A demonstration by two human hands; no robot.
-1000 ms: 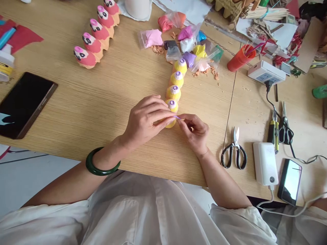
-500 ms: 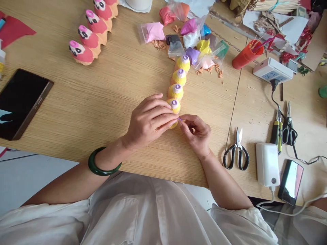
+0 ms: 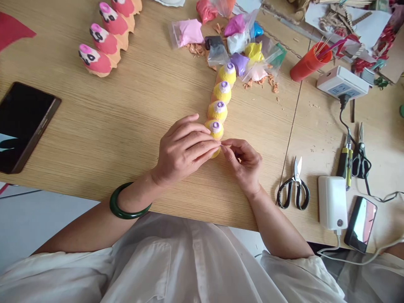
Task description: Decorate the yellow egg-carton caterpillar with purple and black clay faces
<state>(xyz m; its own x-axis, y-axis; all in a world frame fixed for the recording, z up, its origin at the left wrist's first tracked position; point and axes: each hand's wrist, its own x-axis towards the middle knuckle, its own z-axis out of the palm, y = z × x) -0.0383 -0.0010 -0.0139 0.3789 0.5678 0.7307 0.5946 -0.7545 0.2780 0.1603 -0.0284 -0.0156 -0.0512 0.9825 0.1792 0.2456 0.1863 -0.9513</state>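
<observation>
A row of yellow-painted egg-carton cups (image 3: 217,110) runs away from me, its tops pale with small purple rings. My left hand (image 3: 186,149), a dark green bangle on its wrist, reaches over the nearest cup and hides most of it. Its fingers lie close together, with thumb and fingertips meeting; whatever they grip is hidden. From the right, my right hand (image 3: 243,164) pinches a very thin purple strip (image 3: 222,146), apparently clay, between thumb and forefinger. The two hands' fingertips almost touch at this strip, right beside the nearest yellow cup.
Bags of coloured clay (image 3: 239,64) lie beyond the yellow row. A red-painted carton row (image 3: 105,42) and a tablet (image 3: 27,126) are on the left. To the right are scissors (image 3: 295,183), a power bank (image 3: 332,202), a phone (image 3: 360,224), an orange cup (image 3: 311,62) and a power socket (image 3: 343,84).
The view has shifted slightly. Both hands stay at the nearest yellow cup with little movement; less of the purple strip shows between the fingertips now.
</observation>
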